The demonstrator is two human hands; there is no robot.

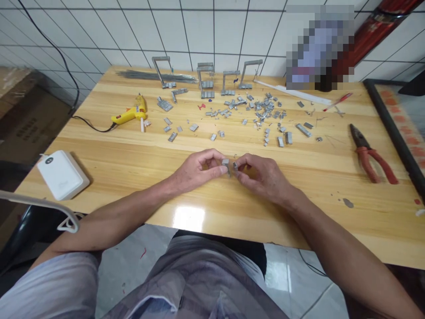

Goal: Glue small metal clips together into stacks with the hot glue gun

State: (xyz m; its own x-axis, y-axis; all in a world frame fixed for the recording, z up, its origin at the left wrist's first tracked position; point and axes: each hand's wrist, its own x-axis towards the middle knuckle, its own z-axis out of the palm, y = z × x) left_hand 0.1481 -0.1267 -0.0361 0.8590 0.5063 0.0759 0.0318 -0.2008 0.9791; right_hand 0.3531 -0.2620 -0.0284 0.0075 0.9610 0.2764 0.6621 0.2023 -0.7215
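Observation:
Near the front middle of the wooden table (139, 164), my left hand (200, 169) pinches a small grey metallic block (226, 162) between thumb and fingers. A short gap away, my right hand (262, 173) grips another small grey piece (235, 166), seen edge-on. The two pieces face each other without touching, as far as I can see. Beyond my hands lies a scatter of similar grey pieces (265, 108). Several upright grey frames with a hook-like arm, such as one small frame (224, 84), stand along the back.
A yellow glue gun (129, 114) rests at the left, its cable trailing off. Nearer me sits a white power bank (62, 174). Red-handled pliers (371, 155) lie at the right, with a red pen (338, 101) and white strip (295, 92) behind. Thin metal rods (156, 76) lie along the wall.

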